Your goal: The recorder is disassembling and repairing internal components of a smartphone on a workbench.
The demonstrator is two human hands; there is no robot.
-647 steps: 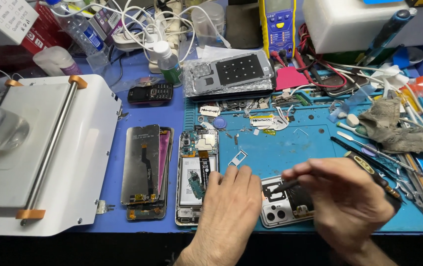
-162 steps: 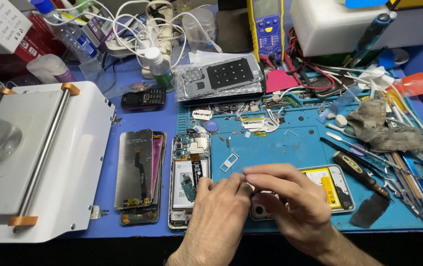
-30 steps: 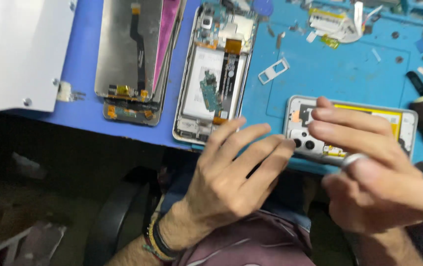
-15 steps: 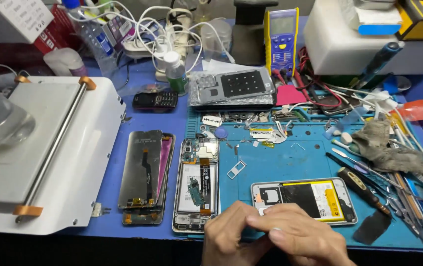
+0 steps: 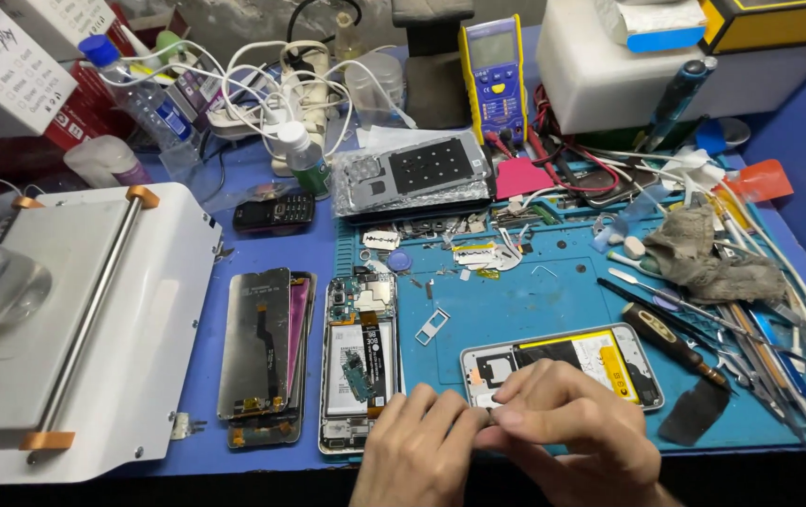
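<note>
Both hands meet at the near edge of the counter (image 5: 262, 246), over the blue work mat (image 5: 534, 310). The left hand (image 5: 417, 451) is curled narrow, fingers bent inward, its fingertips pressed against those of the right hand (image 5: 577, 437). The right hand is likewise pinched narrow, thumb and forefinger closed together at the contact point; whether a small part sits between the fingertips cannot be told.

Directly beyond the hands, touching the right hand's knuckles in view, lies an opened phone with yellow-edged battery (image 5: 567, 361), back cover off, lying flat and angled slightly. To its left, near the left hand, a second opened phone (image 5: 361, 361) lies flat with its circuit boards exposed. Further left lies a stack of detached display panels (image 5: 262, 352), and beyond that a white screen-separating machine (image 5: 84, 329).

A small metal card tray (image 5: 432, 326) lies on the mat between the two phones. A black-handled screwdriver (image 5: 671, 340) lies just right of the battery phone. A yellow multimeter (image 5: 493, 75) stands upright at the rear, a grey rag (image 5: 708, 258) lies at right.
</note>
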